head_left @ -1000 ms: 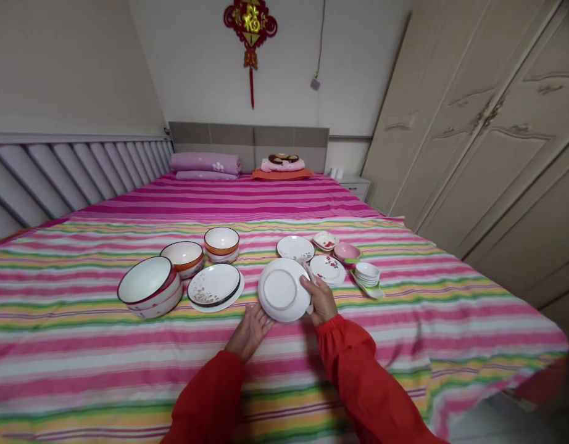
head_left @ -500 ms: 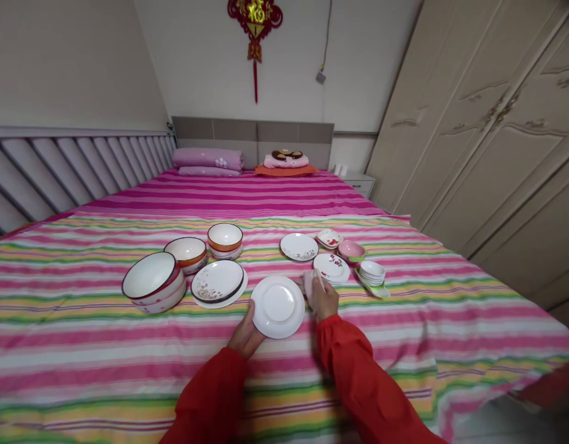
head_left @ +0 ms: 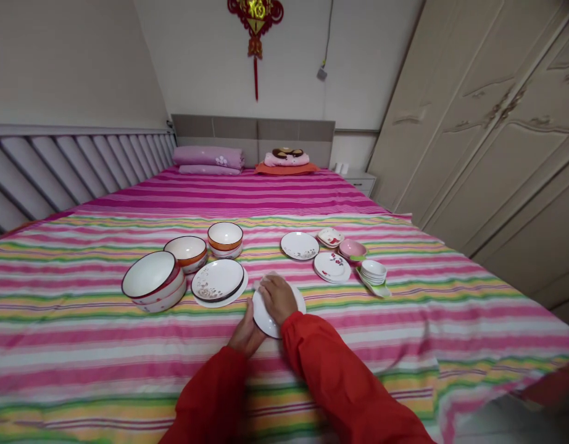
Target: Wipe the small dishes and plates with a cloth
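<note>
A white plate is held bottom side up just above the striped bedspread. My left hand grips its near left rim. My right hand lies on top of the plate and covers most of it. The fingers are closed on a white cloth, which peeks out at the fingertips. Both sleeves are red.
Left of the plate lie a dark-rimmed floral plate, a red-rimmed bowl stack and two orange bowls. To the right are flat plates, a pink bowl and small white dishes. A wardrobe stands at the right.
The plate has come down from a tilt to lie flatter. My right hand left its right rim, went across with the cloth and now rests on its middle. My left hand took the near rim.
</note>
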Available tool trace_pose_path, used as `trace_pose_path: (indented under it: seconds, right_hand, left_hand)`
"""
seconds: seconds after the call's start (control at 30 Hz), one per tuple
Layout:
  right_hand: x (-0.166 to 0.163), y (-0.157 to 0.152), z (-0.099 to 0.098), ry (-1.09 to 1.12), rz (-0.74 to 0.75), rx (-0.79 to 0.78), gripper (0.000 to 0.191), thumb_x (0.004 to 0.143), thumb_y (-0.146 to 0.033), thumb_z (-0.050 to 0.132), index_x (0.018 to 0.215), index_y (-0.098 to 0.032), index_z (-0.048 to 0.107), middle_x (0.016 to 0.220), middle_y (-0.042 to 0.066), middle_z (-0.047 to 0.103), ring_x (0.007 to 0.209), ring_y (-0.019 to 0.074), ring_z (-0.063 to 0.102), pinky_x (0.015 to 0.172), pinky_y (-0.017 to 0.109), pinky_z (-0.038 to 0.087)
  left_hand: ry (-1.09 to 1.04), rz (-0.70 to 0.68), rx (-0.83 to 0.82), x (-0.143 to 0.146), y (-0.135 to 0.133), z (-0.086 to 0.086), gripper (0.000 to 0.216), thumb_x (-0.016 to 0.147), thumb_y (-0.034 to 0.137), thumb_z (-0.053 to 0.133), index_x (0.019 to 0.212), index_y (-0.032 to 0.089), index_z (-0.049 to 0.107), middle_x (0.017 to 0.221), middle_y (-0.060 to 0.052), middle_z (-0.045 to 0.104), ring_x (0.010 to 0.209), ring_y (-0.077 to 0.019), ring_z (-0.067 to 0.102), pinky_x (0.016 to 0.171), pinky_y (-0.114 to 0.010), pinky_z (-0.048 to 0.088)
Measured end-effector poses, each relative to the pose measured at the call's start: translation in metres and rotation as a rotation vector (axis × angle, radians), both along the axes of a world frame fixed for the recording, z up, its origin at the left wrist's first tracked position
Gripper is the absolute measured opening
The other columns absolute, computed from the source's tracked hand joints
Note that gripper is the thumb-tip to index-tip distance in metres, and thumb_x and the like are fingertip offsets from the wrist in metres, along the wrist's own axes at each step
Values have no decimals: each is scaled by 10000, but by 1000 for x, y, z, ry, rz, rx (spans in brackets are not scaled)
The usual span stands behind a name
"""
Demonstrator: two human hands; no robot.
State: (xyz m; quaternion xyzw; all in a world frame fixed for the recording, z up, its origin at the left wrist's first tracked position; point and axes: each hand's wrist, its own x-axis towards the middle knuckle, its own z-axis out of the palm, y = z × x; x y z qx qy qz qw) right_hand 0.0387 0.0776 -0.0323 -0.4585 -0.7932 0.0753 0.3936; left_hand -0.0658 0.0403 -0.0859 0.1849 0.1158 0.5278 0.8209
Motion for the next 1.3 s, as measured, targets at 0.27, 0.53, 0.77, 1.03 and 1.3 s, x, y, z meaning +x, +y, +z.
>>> trace_pose_path:
  seconds: [0.27, 0.53, 0.77, 1.03, 1.3]
  right_hand:
    - [-6, -54, -28, -166, 159, 146, 286, 853, -211, 476, 1101, -216, 618, 1257, 58, 557, 1178, 261, 469, 947, 424, 437]
    - [59, -87, -63, 56, 78, 174, 445, 886, -111, 368, 1314, -212, 444, 1353, 100, 460, 1290, 209, 368, 1005, 439, 410]
    - [61, -23, -38, 178, -133, -112, 339, 888, -203, 397, 1135, -134, 618, 1211, 138, 582, 1159, 220, 513, 986, 393, 423]
    - [27, 20, -5, -10, -87, -210, 286, 859, -171, 437, 1026, -161, 669, 1039, 95, 663, 979, 201, 588, 893, 318, 450]
    - [9, -13, -6, -79, 105, -70, 341, 859, -183, 446, 1164, -185, 597, 1199, 79, 590, 1127, 193, 512, 992, 338, 399]
  left_hand:
    - [16, 77, -149, -10, -4, 0, 640, 836, 612, 301, 1187, 137, 548, 1104, -120, 652, 1204, -211, 479, 1089, -361, 256]
    - [80, -67, -49, -1, -6, 10, 710, 831, 617, 292, 1296, 104, 450, 1244, -173, 563, 1275, -279, 384, 1095, -469, 197]
    - [98, 30, -58, 1, -6, 13, 575, 891, 452, 343, 1386, 161, 311, 1282, -124, 536, 1267, -239, 400, 1117, -439, 149]
    - [39, 36, -86, -2, -1, 1, 538, 910, 404, 319, 1397, 176, 283, 1241, -113, 572, 1178, -203, 506, 1114, -387, 179]
    - [15, 53, -143, 0, -4, 9, 475, 909, 368, 361, 1356, 206, 367, 1177, -79, 629, 1140, -193, 537, 1088, -395, 239]
